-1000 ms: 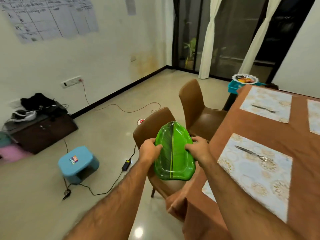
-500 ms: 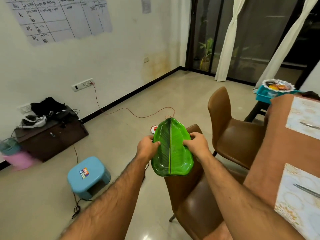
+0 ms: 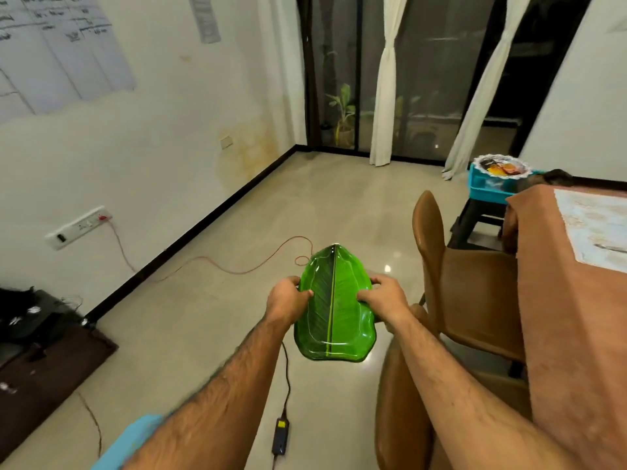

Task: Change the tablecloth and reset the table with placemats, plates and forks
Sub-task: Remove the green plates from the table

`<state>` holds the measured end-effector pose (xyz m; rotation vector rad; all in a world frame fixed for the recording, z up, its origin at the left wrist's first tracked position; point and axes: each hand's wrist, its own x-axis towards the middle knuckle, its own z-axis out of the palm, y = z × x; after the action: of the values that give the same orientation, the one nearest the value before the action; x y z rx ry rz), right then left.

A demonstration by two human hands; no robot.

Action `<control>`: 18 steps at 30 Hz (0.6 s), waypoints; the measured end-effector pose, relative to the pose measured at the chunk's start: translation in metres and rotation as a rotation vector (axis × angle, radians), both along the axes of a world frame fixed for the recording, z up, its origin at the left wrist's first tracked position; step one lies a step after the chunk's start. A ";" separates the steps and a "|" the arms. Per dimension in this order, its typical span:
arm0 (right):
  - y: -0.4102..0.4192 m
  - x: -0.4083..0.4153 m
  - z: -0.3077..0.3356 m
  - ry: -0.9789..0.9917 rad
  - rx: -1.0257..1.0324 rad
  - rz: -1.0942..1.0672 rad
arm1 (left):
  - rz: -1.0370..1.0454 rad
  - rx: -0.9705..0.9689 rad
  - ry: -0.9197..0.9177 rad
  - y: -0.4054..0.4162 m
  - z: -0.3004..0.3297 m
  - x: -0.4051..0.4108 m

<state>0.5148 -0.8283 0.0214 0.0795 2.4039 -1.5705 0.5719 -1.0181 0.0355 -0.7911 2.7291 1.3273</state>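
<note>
While the left hand (image 3: 286, 300) and right hand (image 3: 385, 296) gripped the plate (image 3: 334, 310) by its side edges above the floor, the table (image 3: 570, 300), placemat (image 3: 597, 225) and blurred fork (image 3: 610, 247) were cut off at right.

Dim, warm indoor light; glare spots on the floor (image 3: 387, 268); edges perhaps motion-blurred, wide-angle bent.

Both bare forearms reach forward and converge. The left hand (image 3: 286, 298) and right hand (image 3: 386, 298) are level, side by side, thumbs on top, fingers curled in a grip.
</note>
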 end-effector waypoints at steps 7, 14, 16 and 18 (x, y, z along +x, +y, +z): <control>-0.054 -0.078 0.004 -0.062 -0.099 -0.154 | -0.159 0.006 -0.013 -0.067 0.001 -0.108; -0.075 -0.204 -0.008 -0.078 -0.114 -0.233 | -0.255 0.035 -0.008 -0.090 -0.010 -0.250; -0.079 -0.249 -0.009 -0.071 -0.117 -0.255 | -0.263 0.039 0.006 -0.094 -0.013 -0.299; -0.080 -0.298 -0.007 -0.065 -0.107 -0.277 | -0.278 0.027 -0.003 -0.095 -0.013 -0.353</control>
<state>0.2164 -0.9085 0.0146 0.4530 2.3322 -1.7802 0.2185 -1.1130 0.0229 -0.3914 2.6870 1.2966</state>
